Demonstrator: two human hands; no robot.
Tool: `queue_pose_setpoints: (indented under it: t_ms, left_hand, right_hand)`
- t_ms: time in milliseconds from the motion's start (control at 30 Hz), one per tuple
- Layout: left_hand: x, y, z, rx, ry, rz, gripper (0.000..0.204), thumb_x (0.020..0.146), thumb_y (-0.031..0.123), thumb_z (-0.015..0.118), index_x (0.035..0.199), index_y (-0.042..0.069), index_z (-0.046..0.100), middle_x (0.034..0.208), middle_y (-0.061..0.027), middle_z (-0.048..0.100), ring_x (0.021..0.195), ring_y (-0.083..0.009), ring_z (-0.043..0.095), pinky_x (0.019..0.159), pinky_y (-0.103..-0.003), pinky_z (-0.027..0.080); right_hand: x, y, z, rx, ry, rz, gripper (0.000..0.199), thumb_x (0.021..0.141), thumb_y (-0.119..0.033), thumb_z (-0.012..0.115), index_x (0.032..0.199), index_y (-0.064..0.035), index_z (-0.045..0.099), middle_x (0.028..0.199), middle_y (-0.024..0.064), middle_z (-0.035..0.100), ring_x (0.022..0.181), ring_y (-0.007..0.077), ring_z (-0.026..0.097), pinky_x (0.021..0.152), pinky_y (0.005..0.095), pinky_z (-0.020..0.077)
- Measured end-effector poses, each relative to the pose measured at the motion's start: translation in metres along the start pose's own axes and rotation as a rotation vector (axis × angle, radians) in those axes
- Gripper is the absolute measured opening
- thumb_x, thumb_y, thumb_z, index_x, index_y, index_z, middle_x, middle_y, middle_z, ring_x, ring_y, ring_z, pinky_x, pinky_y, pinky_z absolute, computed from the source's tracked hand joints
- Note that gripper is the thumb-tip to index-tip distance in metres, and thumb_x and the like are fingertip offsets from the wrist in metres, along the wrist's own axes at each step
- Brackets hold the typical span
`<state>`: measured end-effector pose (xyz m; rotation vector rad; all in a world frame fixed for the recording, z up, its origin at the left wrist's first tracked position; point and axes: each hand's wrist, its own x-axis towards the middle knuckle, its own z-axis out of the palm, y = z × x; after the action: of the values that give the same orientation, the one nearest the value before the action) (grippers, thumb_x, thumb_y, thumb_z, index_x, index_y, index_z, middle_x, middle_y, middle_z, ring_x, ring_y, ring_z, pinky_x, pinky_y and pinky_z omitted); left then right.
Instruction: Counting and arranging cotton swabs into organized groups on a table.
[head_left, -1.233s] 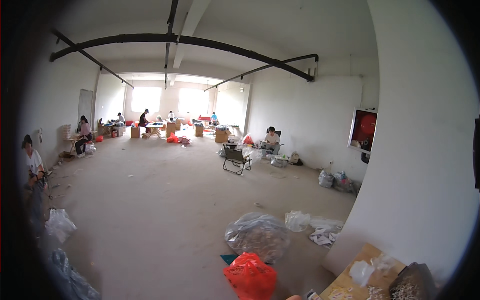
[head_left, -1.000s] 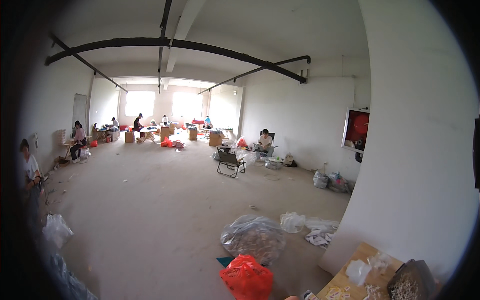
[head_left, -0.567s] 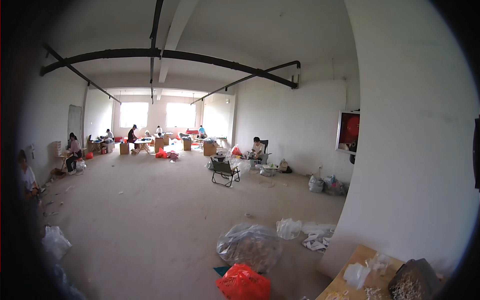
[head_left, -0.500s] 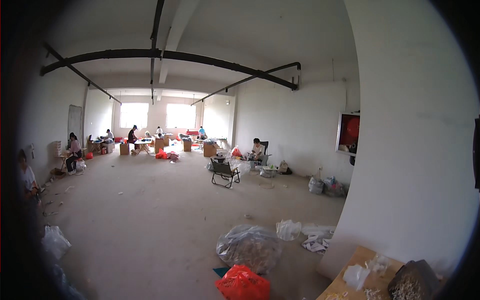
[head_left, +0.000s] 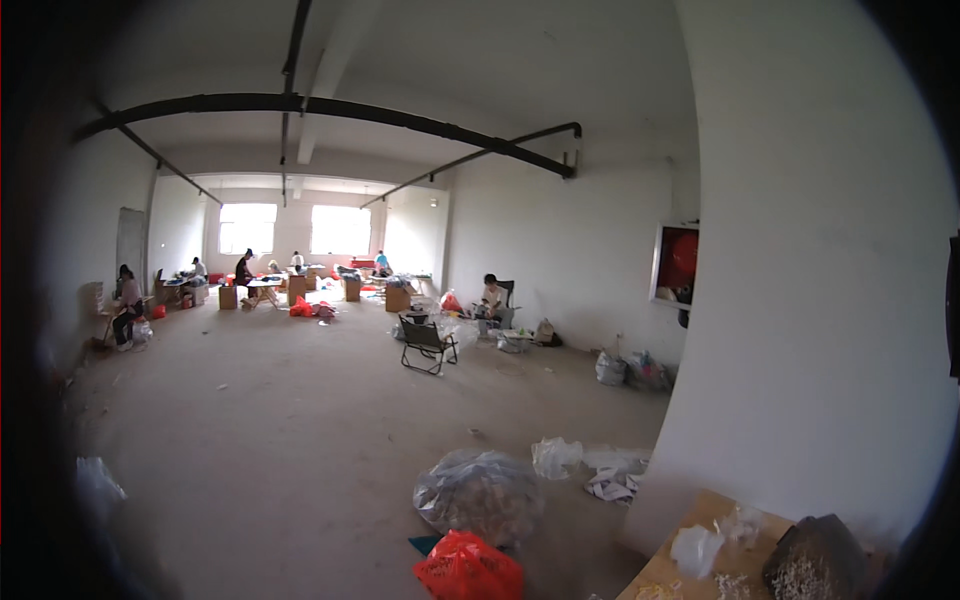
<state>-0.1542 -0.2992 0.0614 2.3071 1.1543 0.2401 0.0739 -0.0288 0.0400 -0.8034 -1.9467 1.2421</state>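
Neither of my hands shows in the head view. At the lower right corner is a wooden table [head_left: 648,572]. On it lie a crumpled clear plastic bag [head_left: 697,550], small pale pieces [head_left: 735,585], and a dark grey container [head_left: 822,540] tipped on its side with many pale pieces at its mouth. On the floor left of the table sits a red plastic bag [head_left: 468,568]. Right behind it stands a large, filled clear plastic bag [head_left: 480,495].
A folding chair [head_left: 428,342] stands mid-room near a seated person [head_left: 492,300]. Several people work at tables by the far windows, and another person [head_left: 128,305] sits at the left wall. A white wall [head_left: 800,300] rises on the right. More plastic bags [head_left: 557,457] lie along it.
The whole view has turned slightly to the right, so the room's things sit further left. A person at the far left edge has dropped out of sight.
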Motion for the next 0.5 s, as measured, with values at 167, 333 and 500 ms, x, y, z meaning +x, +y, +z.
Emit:
queue_pose_setpoints:
  t_ms: [167,333,500]
  left_hand:
    - [0.005,-0.007,0.002,-0.047,0.061,0.017,0.036,0.097,0.037,0.057,0.097,0.003,0.069,0.093,-0.0188,0.071,0.087,-0.0377,0.067,0.074,-0.047,0.052]
    - [0.034,-0.048,0.023,-0.177,-0.143,-0.132,0.027,0.093,0.029,0.063,0.115,0.015,0.071,0.115,-0.0105,0.071,0.108,-0.0275,0.067,0.085,-0.044,0.054]
    - [0.065,-0.029,0.024,-0.285,-0.166,-0.088,0.034,0.1,0.038,0.055,0.117,0.012,0.07,0.101,-0.0143,0.074,0.097,-0.0307,0.071,0.082,-0.04,0.055]
  right_hand:
    - [-0.171,0.041,-0.037,0.053,0.273,0.198,0.033,0.082,-0.038,0.073,0.091,-0.0066,0.076,0.089,0.0139,0.073,0.087,0.0205,0.071,0.076,0.0361,0.0546]
    - [-0.345,0.063,-0.046,-0.703,0.438,0.607,0.041,0.086,-0.056,0.06,0.097,-0.0206,0.078,0.1,0.0072,0.075,0.093,0.0282,0.072,0.077,0.0429,0.0554]
    - [-0.296,-0.025,-0.048,-0.591,0.535,0.888,0.037,0.088,-0.046,0.064,0.103,-0.0147,0.076,0.098,0.0123,0.074,0.094,0.0328,0.071,0.083,0.0407,0.0553]
